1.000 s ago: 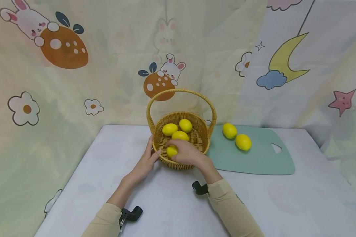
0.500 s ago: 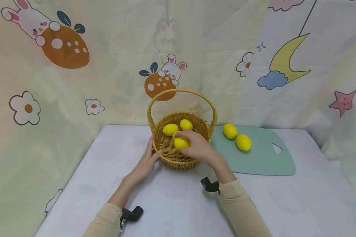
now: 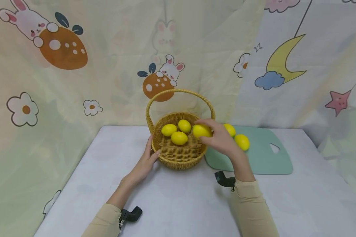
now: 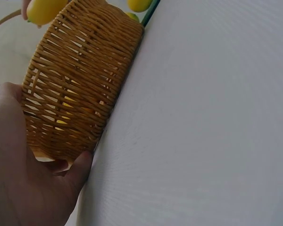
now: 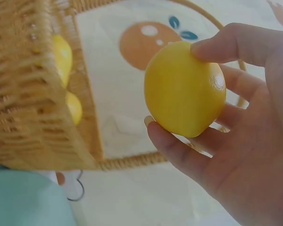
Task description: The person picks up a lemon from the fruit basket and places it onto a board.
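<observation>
Where light strikes, held lemon (image 5: 181,92) gleams yellow.

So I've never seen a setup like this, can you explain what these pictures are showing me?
No machine here, just a person's two bare hands. The wide picture comes from a camera on the head, the other two from cameras on each wrist. A wicker basket holding three lemons stands on the white table; to its right, a green cutting board bears two more. The left hand holds the basket's side, and the right hand has another lemon in its grip.
</observation>
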Tool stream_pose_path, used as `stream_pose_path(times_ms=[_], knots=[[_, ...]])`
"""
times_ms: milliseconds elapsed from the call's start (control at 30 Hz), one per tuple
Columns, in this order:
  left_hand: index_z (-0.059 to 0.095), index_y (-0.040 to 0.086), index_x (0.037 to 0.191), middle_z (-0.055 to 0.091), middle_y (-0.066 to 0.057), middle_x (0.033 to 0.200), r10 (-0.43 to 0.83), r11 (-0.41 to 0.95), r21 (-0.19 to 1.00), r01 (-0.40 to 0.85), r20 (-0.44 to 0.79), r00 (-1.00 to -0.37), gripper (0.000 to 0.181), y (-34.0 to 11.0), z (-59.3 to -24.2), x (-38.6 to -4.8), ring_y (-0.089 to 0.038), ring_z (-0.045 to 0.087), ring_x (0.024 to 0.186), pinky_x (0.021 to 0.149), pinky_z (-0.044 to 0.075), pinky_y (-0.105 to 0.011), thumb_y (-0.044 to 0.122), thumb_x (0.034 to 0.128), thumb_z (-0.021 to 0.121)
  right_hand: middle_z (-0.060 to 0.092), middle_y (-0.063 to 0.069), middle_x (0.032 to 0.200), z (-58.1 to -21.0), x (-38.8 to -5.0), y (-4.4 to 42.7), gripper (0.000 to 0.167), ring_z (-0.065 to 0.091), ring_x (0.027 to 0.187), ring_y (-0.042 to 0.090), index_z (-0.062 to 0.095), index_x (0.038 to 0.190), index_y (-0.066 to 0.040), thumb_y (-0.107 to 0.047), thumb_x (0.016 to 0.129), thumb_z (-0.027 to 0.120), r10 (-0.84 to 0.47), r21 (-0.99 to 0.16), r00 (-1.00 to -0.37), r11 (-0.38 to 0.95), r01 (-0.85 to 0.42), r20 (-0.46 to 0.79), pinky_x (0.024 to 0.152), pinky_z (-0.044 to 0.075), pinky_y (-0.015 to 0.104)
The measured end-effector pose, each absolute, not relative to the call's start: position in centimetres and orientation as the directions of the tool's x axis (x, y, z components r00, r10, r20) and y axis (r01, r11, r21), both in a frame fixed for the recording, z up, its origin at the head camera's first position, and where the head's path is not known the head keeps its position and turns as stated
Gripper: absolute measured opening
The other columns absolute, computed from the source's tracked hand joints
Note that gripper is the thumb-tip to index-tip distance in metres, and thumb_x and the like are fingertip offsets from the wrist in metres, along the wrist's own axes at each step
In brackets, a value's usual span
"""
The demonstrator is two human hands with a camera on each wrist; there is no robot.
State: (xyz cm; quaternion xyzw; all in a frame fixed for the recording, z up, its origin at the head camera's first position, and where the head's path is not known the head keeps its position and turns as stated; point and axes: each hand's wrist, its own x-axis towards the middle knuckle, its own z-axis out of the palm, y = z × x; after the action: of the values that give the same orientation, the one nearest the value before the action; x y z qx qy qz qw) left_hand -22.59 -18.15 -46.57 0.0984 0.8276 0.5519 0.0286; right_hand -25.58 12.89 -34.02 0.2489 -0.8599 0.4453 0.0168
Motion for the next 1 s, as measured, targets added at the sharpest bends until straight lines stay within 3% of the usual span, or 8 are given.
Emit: stream_pose_path(times_ms=[433,800,1000], knots=[[-0.011,0.046,0.155,-0.005,0.006,0.168,0.208,0.346,0.929,0.135,0.064,-0.976,0.072,-18.2,-46.7,-22.6,-0.024,0.012,0.155,0.125,0.016,-0.051,0.039,0.1067,0.042,0.058,0.000,0.135,-33.0,-25.4,15.3,0.048,0.054,0.107,0.022,0.058,0.136,-0.019,-0.012,0.089,0.065,-0.336,-0.777,-0.898,0.467,-0.422,0.285,0.090,0.048,0.041],[-0.012,0.026,0.160,-0.004,-0.006,0.169,0.227,0.350,0.930,0.108,0.028,-0.973,0.078,-17.9,-44.3,-21.7,-0.028,0.008,0.156,0.126,0.011,-0.052,0.039,0.1061,0.043,0.059,0.001,0.135,-33.0,-25.5,16.3,0.046,0.054,0.107,0.022,0.060,0.136,-0.021,-0.014,0.091,0.065,-0.308,-0.785,-0.900,0.452,-0.424,0.308,0.090,0.049,0.041],[-0.011,0.027,0.160,-0.004,-0.006,0.169,0.234,0.344,0.933,0.110,0.028,-0.972,0.078,-17.7,-43.5,-21.1,-0.029,0.009,0.156,0.125,0.012,-0.054,0.043,0.1054,0.043,0.059,0.001,0.135,-33.0,-25.5,16.8,0.045,0.054,0.107,0.021,0.060,0.136,-0.022,-0.014,0.091,0.065,-0.301,-0.790,-0.904,0.450,-0.417,0.305,0.090,0.049,0.040]])
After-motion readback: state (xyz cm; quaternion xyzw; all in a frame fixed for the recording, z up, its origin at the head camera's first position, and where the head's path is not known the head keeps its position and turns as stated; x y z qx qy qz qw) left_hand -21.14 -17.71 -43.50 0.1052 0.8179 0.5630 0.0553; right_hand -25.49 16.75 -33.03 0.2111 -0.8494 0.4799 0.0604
